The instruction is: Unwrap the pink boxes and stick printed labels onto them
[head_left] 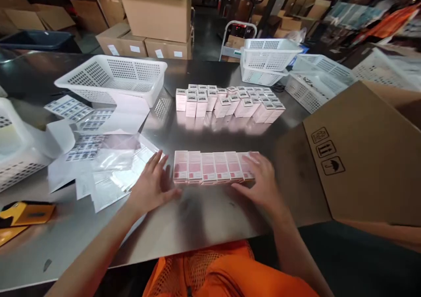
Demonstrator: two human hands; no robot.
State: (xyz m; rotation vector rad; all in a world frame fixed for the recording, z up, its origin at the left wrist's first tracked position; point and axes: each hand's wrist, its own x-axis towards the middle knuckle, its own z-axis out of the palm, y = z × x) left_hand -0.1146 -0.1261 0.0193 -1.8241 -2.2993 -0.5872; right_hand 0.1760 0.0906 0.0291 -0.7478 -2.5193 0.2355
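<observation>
No wording can be read. The cardboard box (365,156) at the table's right edge bears three handling symbols (fragile, this-way-up arrows, umbrella); label sheets (69,108) near the left edge are blurred.

Pink-and-white boxes (213,167), white perforated basket (112,78), orange mesh vest (223,270).

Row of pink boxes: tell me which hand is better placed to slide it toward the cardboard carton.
Left, probably. The left hand sits at the row of pink boxes' far end from the cardboard carton; the right hand lies between.
</observation>
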